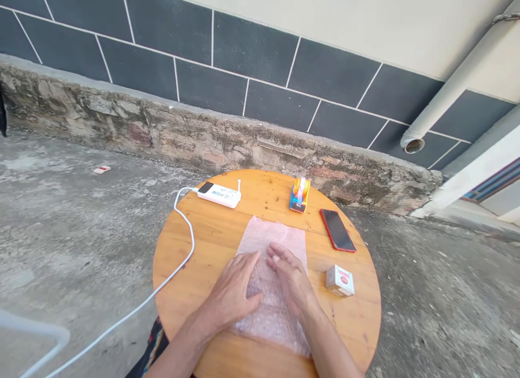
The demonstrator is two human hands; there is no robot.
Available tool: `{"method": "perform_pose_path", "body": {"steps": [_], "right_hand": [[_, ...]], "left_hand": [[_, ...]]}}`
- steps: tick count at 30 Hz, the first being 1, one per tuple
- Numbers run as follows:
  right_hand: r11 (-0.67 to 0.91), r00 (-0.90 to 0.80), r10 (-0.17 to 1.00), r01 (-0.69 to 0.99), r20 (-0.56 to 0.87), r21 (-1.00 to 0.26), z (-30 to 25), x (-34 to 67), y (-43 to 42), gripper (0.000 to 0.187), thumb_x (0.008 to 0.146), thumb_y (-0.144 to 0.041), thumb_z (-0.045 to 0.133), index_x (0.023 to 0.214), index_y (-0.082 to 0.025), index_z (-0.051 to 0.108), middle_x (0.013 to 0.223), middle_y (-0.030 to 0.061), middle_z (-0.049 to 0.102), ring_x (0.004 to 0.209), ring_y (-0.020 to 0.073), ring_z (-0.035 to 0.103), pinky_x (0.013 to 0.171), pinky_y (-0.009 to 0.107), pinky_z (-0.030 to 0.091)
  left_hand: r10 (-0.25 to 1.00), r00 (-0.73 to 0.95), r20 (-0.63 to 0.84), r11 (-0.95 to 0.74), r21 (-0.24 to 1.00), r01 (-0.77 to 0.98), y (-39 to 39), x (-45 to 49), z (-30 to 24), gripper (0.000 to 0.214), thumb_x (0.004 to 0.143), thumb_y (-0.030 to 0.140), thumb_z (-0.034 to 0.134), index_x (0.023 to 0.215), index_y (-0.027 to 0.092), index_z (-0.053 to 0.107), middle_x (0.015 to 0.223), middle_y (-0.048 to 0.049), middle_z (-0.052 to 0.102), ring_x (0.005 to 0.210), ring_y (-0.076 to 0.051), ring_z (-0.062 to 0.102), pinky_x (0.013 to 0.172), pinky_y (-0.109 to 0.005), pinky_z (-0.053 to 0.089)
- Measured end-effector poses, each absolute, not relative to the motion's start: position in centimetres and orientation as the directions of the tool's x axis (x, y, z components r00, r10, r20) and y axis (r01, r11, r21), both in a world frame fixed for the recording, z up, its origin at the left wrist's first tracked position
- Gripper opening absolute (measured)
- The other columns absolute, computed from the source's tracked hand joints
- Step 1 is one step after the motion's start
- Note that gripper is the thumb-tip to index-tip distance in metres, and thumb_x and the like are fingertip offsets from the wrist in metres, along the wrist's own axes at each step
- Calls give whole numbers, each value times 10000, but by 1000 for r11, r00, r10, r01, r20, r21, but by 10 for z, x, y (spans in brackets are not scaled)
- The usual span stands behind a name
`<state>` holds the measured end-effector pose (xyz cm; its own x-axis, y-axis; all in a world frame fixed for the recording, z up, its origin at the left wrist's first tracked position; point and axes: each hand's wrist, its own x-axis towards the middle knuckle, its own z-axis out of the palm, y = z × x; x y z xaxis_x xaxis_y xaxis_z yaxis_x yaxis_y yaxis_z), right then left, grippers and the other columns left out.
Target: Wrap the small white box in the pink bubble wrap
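A sheet of pinkish, see-through bubble wrap (pixel 276 232) lies flat on the round wooden table (pixel 219 232). My left hand (pixel 233 291) rests on its left side, thumb apart from the fingers. On the right part of the sheet is my right hand (pixel 290 278), turned on its edge with the fingers loosely extended toward the far end. Neither hand appears to hold anything. To the right of my right hand stands a small white box (pixel 340 281) with red print.
Farther back are a tape dispenser (pixel 299 195) with an orange roll and a red-edged phone (pixel 337 230). At the far left sits a white device (pixel 219 194), its white cable (pixel 193 237) running off the table's left side. A stone-based wall (pixel 227 137) stands behind.
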<state>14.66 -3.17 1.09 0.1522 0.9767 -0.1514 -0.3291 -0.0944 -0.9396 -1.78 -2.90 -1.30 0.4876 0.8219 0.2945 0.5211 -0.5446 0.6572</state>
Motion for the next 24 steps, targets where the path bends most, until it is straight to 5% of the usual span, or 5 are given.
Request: {"method": "perform_pose_path", "body": {"steps": [7, 16, 24], "right_hand": [[-27, 354, 921, -359, -164, -933, 12, 186, -54, 391, 647, -329, 784, 1016, -231, 702, 1223, 61, 634, 1284, 273, 432, 1118, 438, 249], [-113, 134, 976, -360, -171, -926, 13, 154, -79, 419, 713, -353, 750, 1108, -242, 669, 1300, 64, 581, 1301, 275, 406, 1115, 457, 244], [-81, 179, 969, -427, -172, -901, 1, 157, -81, 403, 708, -327, 749, 1087, -211, 676, 1274, 83, 595, 1295, 283, 412, 1111, 461, 256]], "left_hand": [[826, 489, 279, -533, 669, 519, -29, -19, -13, 765, 675, 165, 586, 1391, 191, 318, 1345, -91, 473, 1238, -241, 409, 1058, -386, 317], [829, 487, 277, -535, 648, 542, -30, -18, -12, 756, 699, 193, 593, 1401, 182, 310, 1382, -101, 449, 1274, -244, 389, 1074, -403, 311], [811, 502, 300, -563, 632, 533, -29, -18, -13, 698, 706, 187, 589, 1365, 213, 360, 1370, -84, 458, 1269, -248, 391, 1070, -423, 323]]}}
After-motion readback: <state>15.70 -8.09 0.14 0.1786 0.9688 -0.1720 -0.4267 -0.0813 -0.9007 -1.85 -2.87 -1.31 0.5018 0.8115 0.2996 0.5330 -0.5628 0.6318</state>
